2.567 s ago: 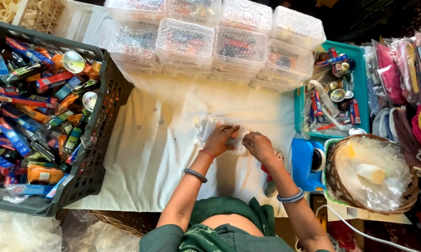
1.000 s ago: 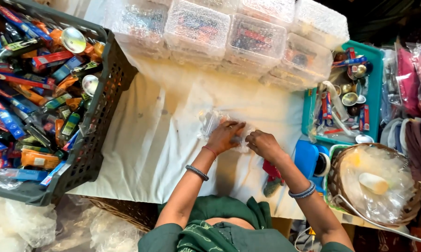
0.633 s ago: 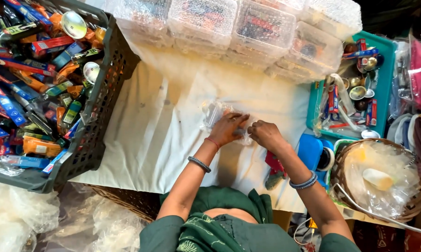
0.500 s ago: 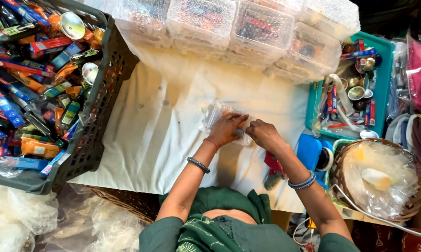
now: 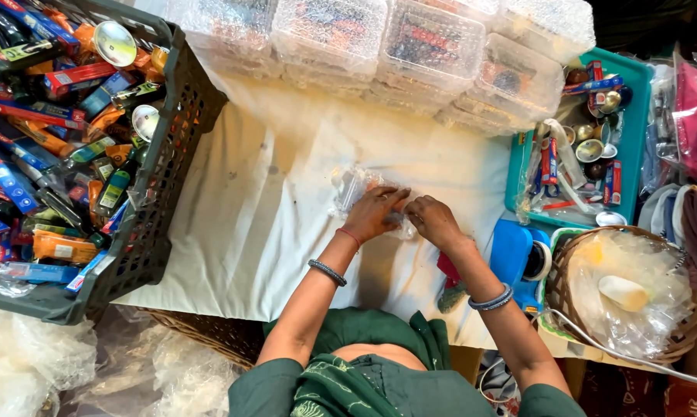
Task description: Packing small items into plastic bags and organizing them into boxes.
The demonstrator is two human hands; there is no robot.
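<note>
A small clear plastic packet (image 5: 354, 186) lies on the white cloth (image 5: 287, 216) in front of me. My left hand (image 5: 377, 211) presses on the packet's right part, fingers curled over it. My right hand (image 5: 433, 219) meets it fingertip to fingertip and pinches the packet's right edge. Both wrists carry bangles. What is inside the packet is too blurred to tell.
A dark crate (image 5: 163, 154) full of tubes and small bottles stands at the left. Bubble-wrapped clear boxes (image 5: 410, 46) line the far side. A teal tray (image 5: 634, 123) of small items, a blue tape dispenser (image 5: 518, 255) and a wicker basket (image 5: 565, 286) sit at the right.
Both hands have stayed together on the packet, with only small finger movements. The view has shifted slightly as my head moved.
</note>
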